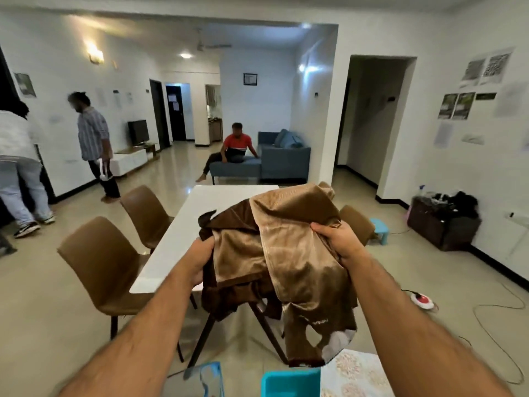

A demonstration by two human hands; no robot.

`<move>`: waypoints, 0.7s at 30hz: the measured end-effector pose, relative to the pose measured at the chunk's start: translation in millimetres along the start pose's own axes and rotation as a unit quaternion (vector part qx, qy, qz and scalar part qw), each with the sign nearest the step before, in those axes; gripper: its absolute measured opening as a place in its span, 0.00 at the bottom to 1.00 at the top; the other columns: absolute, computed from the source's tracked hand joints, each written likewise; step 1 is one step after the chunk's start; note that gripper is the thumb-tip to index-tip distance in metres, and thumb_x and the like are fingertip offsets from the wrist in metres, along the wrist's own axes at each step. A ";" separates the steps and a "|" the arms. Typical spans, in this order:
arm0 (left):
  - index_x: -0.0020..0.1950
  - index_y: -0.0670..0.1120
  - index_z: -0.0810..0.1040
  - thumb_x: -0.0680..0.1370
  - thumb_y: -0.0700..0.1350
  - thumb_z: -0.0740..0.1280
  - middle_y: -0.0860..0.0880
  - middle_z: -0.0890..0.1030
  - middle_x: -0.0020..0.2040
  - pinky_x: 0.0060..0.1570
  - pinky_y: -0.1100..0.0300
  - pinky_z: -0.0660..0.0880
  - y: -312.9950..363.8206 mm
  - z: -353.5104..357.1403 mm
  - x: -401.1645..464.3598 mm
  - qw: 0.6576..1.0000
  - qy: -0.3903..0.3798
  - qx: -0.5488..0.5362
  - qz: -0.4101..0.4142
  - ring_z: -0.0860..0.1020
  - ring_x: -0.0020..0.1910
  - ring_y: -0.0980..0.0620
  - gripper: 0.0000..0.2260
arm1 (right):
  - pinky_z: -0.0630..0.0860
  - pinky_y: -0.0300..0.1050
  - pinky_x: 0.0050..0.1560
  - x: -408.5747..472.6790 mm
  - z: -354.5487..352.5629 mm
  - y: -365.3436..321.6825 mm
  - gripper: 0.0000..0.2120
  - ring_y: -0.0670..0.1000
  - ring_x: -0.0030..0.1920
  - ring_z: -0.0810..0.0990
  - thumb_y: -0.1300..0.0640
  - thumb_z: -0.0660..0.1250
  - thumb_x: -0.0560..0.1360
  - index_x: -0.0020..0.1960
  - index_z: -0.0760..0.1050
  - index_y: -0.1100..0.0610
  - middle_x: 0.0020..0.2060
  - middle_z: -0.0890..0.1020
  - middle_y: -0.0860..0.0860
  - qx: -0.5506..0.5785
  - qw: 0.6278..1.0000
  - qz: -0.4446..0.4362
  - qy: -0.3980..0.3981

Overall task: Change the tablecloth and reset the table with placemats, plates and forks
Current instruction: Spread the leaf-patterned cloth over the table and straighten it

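A white table (183, 239) runs from near to far in the middle of the room, its top bare. Two brown chairs (106, 267) stand along its left side, and part of another shows at its right, behind the cloth. Far beyond the table is a blue sofa (274, 161) with a person in a red shirt (234, 150) sitting on its left end. At the far left two more people (93, 144) stand by the wall.

A brown velvety cloth (280, 253) is bunched up in the air over the near right end of the table, its tan and dark folds hanging down past the table edge. The left hand (200, 259) is clenched on the cloth's left side, and the right hand (337, 239) grips a fold on its right side, fingers closed into the fabric.

At the near bottom edge lies a cream patterned sheet (355, 373), with a turquoise thing (289, 382) just left of it; what that is cannot be told. On the floor at the right sits a small red and white device (422, 300) with a cable.
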State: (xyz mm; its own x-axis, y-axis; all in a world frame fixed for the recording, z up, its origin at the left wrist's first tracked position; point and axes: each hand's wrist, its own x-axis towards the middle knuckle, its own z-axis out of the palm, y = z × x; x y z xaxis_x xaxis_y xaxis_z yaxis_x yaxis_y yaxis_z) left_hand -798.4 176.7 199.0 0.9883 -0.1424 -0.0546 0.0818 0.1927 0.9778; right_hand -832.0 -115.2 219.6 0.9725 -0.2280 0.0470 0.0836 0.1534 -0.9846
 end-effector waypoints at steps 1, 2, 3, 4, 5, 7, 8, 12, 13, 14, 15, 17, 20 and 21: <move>0.55 0.47 0.80 0.82 0.47 0.63 0.40 0.84 0.53 0.46 0.53 0.79 0.3 0.6 0.4 1.000 0.000 -0.006 -0.003 0.82 0.52 0.42 0.07 | 0.80 0.45 0.43 -2.5 -1.4 -3.0 0.10 0.53 0.43 0.85 0.64 0.72 0.73 0.55 0.79 0.61 0.43 0.86 0.55 -0.006 1.000 -0.005 0.006; 0.53 0.46 0.80 0.82 0.48 0.63 0.40 0.84 0.51 0.47 0.53 0.79 1.8 3.4 0.2 1.000 -0.006 -0.018 -0.012 0.82 0.51 0.42 0.09 | 0.79 0.43 0.41 -6.1 -2.8 -5.5 0.09 0.51 0.42 0.85 0.64 0.72 0.74 0.53 0.79 0.60 0.42 0.85 0.54 -0.007 1.000 -0.009 0.013; 0.53 0.45 0.81 0.82 0.51 0.61 0.40 0.83 0.51 0.49 0.51 0.78 2.9 7.2 0.1 0.998 -0.024 -0.046 -0.029 0.82 0.50 0.42 0.13 | 0.79 0.42 0.40 -9.1 -6.2 -6.5 0.08 0.51 0.41 0.85 0.64 0.71 0.74 0.53 0.79 0.59 0.42 0.85 0.53 -0.005 1.000 -0.015 0.021; 0.53 0.45 0.83 0.81 0.56 0.59 0.39 0.83 0.52 0.53 0.50 0.77 0.8 9.8 3.1 0.994 -0.041 -0.085 -0.046 0.82 0.50 0.41 0.19 | 0.79 0.41 0.40 -11.5 -10.1 -7.5 0.08 0.51 0.42 0.84 0.64 0.71 0.74 0.53 0.79 0.59 0.42 0.85 0.53 -0.002 0.999 -0.021 0.030; 0.54 0.44 0.84 0.78 0.63 0.57 0.38 0.82 0.55 0.57 0.47 0.75 -2.2 12.8 8.0 0.988 -0.062 -0.126 -0.063 0.81 0.53 0.40 0.26 | 0.79 0.42 0.41 -13.6 -16.2 -8.4 0.09 0.51 0.43 0.83 0.65 0.70 0.74 0.54 0.78 0.60 0.43 0.84 0.54 0.001 0.999 -0.028 0.039; 0.61 0.46 0.81 0.69 0.76 0.55 0.38 0.81 0.60 0.65 0.42 0.70 -9.0 21.5 16.6 0.976 -0.113 -0.164 -0.082 0.78 0.60 0.37 0.40 | 0.79 0.44 0.44 -19.3 -30.6 -10.0 0.09 0.53 0.45 0.83 0.65 0.70 0.75 0.55 0.78 0.60 0.44 0.84 0.54 0.007 0.998 -0.036 0.054; 0.65 0.47 0.79 0.65 0.77 0.56 0.38 0.80 0.62 0.67 0.41 0.68 -12.6 30.0 19.1 0.976 -0.138 -0.147 -0.087 0.77 0.62 0.37 0.43 | 0.79 0.46 0.46 -22.6 -39.0 -10.0 0.09 0.54 0.46 0.83 0.65 0.70 0.75 0.55 0.78 0.60 0.44 0.84 0.55 0.009 0.997 -0.036 0.060; 0.67 0.43 0.75 0.69 0.50 0.75 0.37 0.81 0.59 0.58 0.43 0.77 -26.5 83.1 17.6 0.986 -0.149 -0.070 -0.036 0.81 0.56 0.38 0.29 | 0.80 0.51 0.51 -41.2 -79.5 -6.3 0.20 0.58 0.48 0.84 0.59 0.75 0.70 0.59 0.77 0.64 0.49 0.84 0.60 0.031 0.995 -0.025 0.094; 0.66 0.43 0.76 0.68 0.45 0.77 0.36 0.81 0.59 0.56 0.42 0.77 -30.4 99.0 17.0 0.989 -0.137 -0.061 -0.015 0.81 0.55 0.38 0.27 | 0.80 0.53 0.54 -47.1 -93.0 -6.8 0.24 0.59 0.50 0.84 0.56 0.77 0.67 0.60 0.78 0.63 0.51 0.84 0.62 0.037 0.994 -0.025 0.101; 0.64 0.43 0.77 0.68 0.43 0.78 0.36 0.81 0.58 0.56 0.41 0.77 -34.2 112.2 16.7 0.989 -0.135 -0.058 -0.003 0.82 0.55 0.38 0.26 | 0.79 0.55 0.57 -51.7 -104.6 -7.3 0.26 0.60 0.52 0.83 0.55 0.78 0.65 0.60 0.78 0.63 0.53 0.83 0.62 0.039 0.993 -0.025 0.106; 0.64 0.43 0.77 0.68 0.42 0.78 0.37 0.81 0.58 0.57 0.39 0.77 -38.6 128.7 15.2 0.988 -0.141 -0.055 0.004 0.81 0.55 0.38 0.25 | 0.78 0.56 0.59 -57.0 -119.6 -9.0 0.24 0.61 0.52 0.83 0.56 0.77 0.67 0.60 0.78 0.63 0.53 0.83 0.62 0.040 0.992 -0.028 0.114; 0.65 0.43 0.77 0.70 0.39 0.76 0.39 0.82 0.57 0.58 0.39 0.76 -46.7 161.9 11.5 0.987 -0.151 -0.051 0.013 0.81 0.55 0.38 0.24 | 0.78 0.56 0.59 -64.2 -152.2 -12.9 0.17 0.60 0.52 0.83 0.61 0.73 0.72 0.60 0.78 0.63 0.51 0.84 0.60 0.036 0.989 -0.030 0.137; 0.66 0.42 0.75 0.71 0.39 0.75 0.40 0.82 0.58 0.58 0.40 0.76 -56.9 209.8 3.5 0.987 -0.153 -0.040 0.035 0.81 0.56 0.39 0.24 | 0.80 0.53 0.54 -73.3 -198.2 -20.8 0.10 0.57 0.48 0.84 0.63 0.72 0.73 0.55 0.79 0.59 0.48 0.85 0.58 0.035 0.986 -0.037 0.160; 0.66 0.42 0.75 0.70 0.41 0.77 0.40 0.82 0.58 0.58 0.40 0.77 -58.8 223.5 1.6 0.987 -0.152 -0.037 0.041 0.81 0.56 0.39 0.26 | 0.80 0.50 0.50 -76.2 -210.5 -24.0 0.09 0.54 0.45 0.85 0.64 0.71 0.73 0.53 0.79 0.58 0.45 0.86 0.56 0.037 0.985 -0.043 0.162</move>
State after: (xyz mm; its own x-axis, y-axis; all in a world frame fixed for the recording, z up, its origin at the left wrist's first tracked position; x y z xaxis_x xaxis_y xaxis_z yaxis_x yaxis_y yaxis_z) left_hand -830.3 -51.9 186.5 0.9090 -0.4052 0.0978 0.0238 0.2847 0.9583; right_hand -953.9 -303.9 204.2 0.8418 -0.5362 0.0624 0.1904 0.1868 -0.9638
